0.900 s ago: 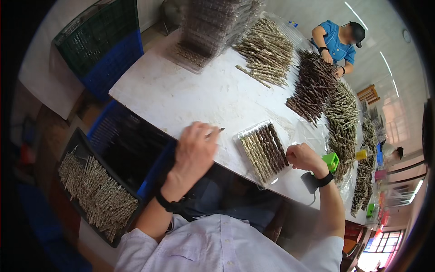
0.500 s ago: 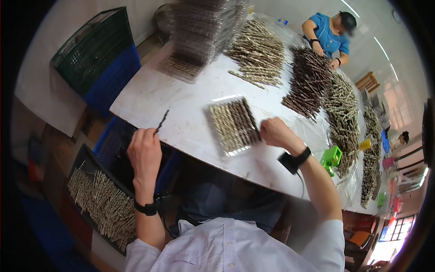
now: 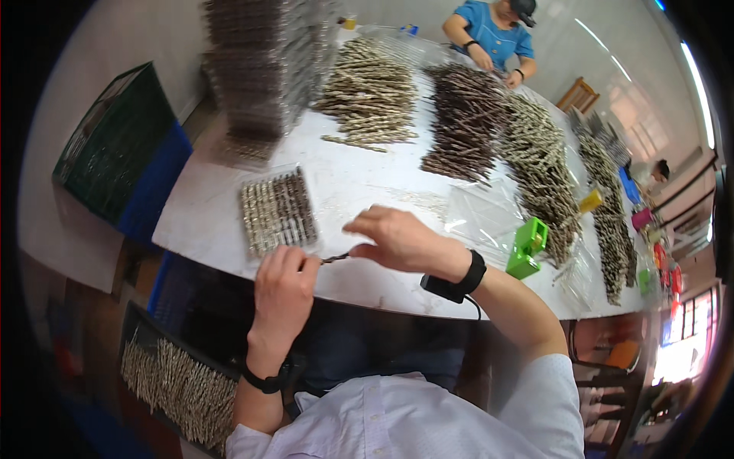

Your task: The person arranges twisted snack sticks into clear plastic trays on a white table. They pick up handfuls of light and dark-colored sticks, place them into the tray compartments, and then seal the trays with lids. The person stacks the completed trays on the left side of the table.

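Note:
My left hand [image 3: 283,294] is closed on a dark twist drill bit [image 3: 335,258] at the table's near edge. The bit sticks out to the right, with its free end by my right thumb. My right hand [image 3: 405,239] is over the table, thumb and fingers apart; whether the thumb touches the bit I cannot tell. Just beyond my left hand lies a clear plastic tray [image 3: 274,173] filled with a row of drill bits, pale ones on the left and dark ones on the right.
A tall stack of filled clear trays [image 3: 256,76] stands far left. Beyond lie piles of pale bits [image 3: 371,92] and dark bits [image 3: 462,115]. Right are clear plastic covers [image 3: 482,218] and a green holder [image 3: 527,249]. A bin of bits [image 3: 183,390] is lower left. A co-worker [image 3: 493,34] sits opposite.
The filled tray appears further left, nearer my left hand; the whole view has also shifted. My left hand has brought the bit over to the right hand, which has moved away from the tray and opened.

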`<act>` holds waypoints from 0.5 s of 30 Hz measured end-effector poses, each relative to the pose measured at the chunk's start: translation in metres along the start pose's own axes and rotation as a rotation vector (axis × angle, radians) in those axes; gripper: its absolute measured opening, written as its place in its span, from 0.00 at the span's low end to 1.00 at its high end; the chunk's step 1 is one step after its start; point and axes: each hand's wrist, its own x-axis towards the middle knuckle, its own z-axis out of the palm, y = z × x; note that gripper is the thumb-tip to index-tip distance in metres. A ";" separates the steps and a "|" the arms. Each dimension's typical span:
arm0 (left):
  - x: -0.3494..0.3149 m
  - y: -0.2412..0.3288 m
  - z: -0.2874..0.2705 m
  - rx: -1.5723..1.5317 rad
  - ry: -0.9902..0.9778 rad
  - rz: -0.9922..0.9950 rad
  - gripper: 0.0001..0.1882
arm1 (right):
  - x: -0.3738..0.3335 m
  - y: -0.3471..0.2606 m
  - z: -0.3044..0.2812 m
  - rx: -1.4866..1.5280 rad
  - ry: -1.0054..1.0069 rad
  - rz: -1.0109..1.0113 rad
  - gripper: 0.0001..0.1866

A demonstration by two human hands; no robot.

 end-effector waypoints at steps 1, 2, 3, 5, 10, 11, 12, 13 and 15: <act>0.008 0.011 0.002 -0.038 -0.006 0.042 0.05 | -0.008 -0.001 -0.001 -0.067 -0.104 -0.001 0.10; 0.015 0.020 0.005 -0.075 -0.012 0.084 0.05 | -0.015 0.000 -0.003 -0.133 -0.209 -0.001 0.07; 0.020 0.027 0.012 -0.043 -0.058 0.119 0.05 | -0.023 0.005 -0.005 -0.135 -0.175 0.015 0.06; 0.037 0.042 0.027 -0.097 0.024 0.159 0.08 | -0.043 0.024 -0.020 -0.148 -0.105 0.055 0.04; 0.055 0.075 0.052 -0.193 0.038 0.292 0.19 | -0.068 0.080 -0.087 -0.444 0.133 0.122 0.04; 0.053 0.081 0.057 -0.191 -0.019 0.306 0.22 | -0.074 0.099 -0.098 -0.546 0.221 0.116 0.06; 0.052 0.087 0.060 -0.210 -0.063 0.314 0.22 | -0.085 0.118 -0.108 -0.723 0.238 0.219 0.03; 0.053 0.093 0.062 -0.231 -0.115 0.321 0.22 | -0.097 0.121 -0.119 -0.866 0.349 0.268 0.08; 0.051 0.100 0.071 -0.237 -0.230 0.348 0.22 | -0.131 0.121 -0.139 -1.000 0.407 0.432 0.16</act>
